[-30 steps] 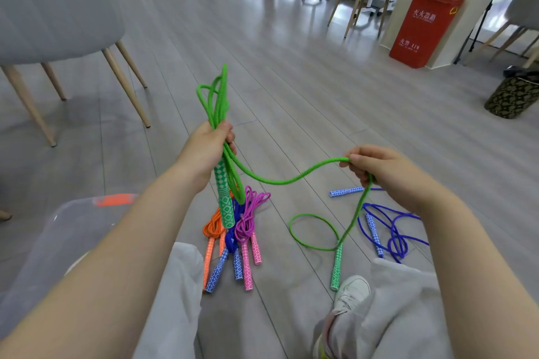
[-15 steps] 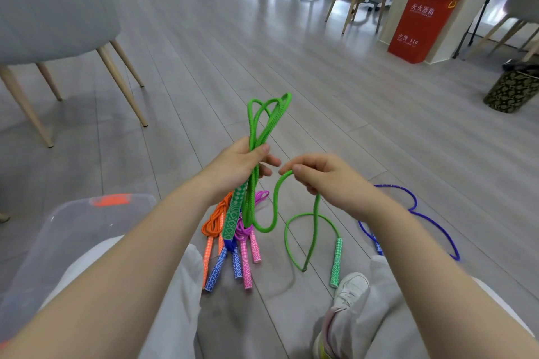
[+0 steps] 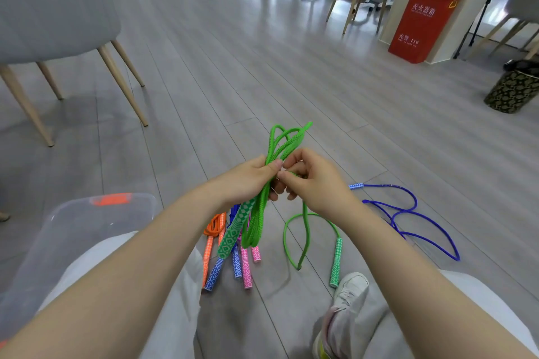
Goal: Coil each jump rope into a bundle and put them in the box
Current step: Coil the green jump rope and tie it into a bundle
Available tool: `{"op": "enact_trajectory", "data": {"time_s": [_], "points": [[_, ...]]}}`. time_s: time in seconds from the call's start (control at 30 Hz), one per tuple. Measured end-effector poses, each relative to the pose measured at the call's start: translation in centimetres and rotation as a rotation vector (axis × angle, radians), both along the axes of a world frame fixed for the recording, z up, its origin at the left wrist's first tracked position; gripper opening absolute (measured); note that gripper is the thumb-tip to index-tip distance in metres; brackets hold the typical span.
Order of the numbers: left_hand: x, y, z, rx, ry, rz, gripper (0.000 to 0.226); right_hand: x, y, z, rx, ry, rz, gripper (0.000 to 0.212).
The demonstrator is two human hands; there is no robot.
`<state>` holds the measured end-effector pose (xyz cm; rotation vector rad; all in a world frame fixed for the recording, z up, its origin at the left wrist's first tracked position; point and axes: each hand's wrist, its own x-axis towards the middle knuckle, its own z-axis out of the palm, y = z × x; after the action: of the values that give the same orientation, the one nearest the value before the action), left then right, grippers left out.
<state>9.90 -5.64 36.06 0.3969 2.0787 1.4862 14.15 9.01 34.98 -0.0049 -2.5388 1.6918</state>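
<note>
Green rope, diamond-patterned handle

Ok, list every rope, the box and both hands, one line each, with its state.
green rope: partly coiled, far handle on floor
left hand: grips the green loops
right hand: pinches the green cord
purple rope: loose on floor, uncoiled
orange rope: bundled, on floor
pink rope: on floor, mostly hidden
clear box: lidless, contents not visible

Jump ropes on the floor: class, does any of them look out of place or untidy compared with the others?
Yes. The purple rope sprawls uncoiled in loose loops to the right, while the orange, blue and pink ropes lie bundled together. The green rope is half coiled in both hands, its tail and one handle trailing on the floor.
</note>
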Motion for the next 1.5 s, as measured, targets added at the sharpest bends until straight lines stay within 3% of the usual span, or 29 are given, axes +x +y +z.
{"op": "enact_trajectory", "data": {"time_s": [0.17, 0.27, 0.4, 0.53, 0.77, 0.87, 1.1, 1.17, 1.27, 1.37, 1.5], "points": [[0.6, 0.4, 0.2, 0.002, -0.083, -0.015, 0.032, -0.1, 0.6, 0.0, 0.085, -0.042, -0.076, 0.017], [0.3, 0.2, 0.8, 0.186, -0.281, -0.001, 0.024, -0.2, 1.2, 0.3, 0.061, -0.066, -0.139, 0.029], [-0.1, -0.4, 1.3, 0.306, -0.362, -0.085, 0.019, -0.3, 1.8, 0.6, 0.182, -0.109, -0.199, 0.049], [0.0, -1.0, 1.5, 0.251, -0.396, -0.202, 0.013, 0.2, 2.4, 1.0, 0.421, -0.061, -0.202, 0.054], [-0.1, -0.8, 0.5, 0.112, -0.383, -0.258, 0.007, 0.3, 3.0, 0.9, 0.437, -0.019, -0.08, 0.039], [-0.4, -0.9, 0.9, 0.111, -0.349, -0.175, 0.012, 0.1, 4.4, 0.9, 0.316, -0.064, -0.042, 0.032], [-0.6, -1.0, 0.9, 0.157, -0.208, -0.046, 0.021, 0.7, 8.1, 1.8, 0.261, -0.148, -0.083, 0.048], [-1.4, -1.4, 1.0, 0.197, -0.135, 0.077, 0.021, 1.0, 9.0, 2.3, 0.298, -0.137, -0.118, 0.047], [-3.8, -2.9, 1.0, 0.296, -0.062, 0.429, 0.022, 1.8, 10.2, 3.3, 0.322, -0.11, -0.218, 0.045], [-5.6, -4.6, 0.8, 0.389, -0.053, 0.701, 0.019, 2.0, 10.8, 4.0, 0.194, -0.065, -0.292, 0.036], [-5.3, -4.2, 0.3, 0.406, -0.134, 0.688, 0.02, 1.3, 8.8, 3.5, 0.022, -0.009, -0.241, 0.025]]}}
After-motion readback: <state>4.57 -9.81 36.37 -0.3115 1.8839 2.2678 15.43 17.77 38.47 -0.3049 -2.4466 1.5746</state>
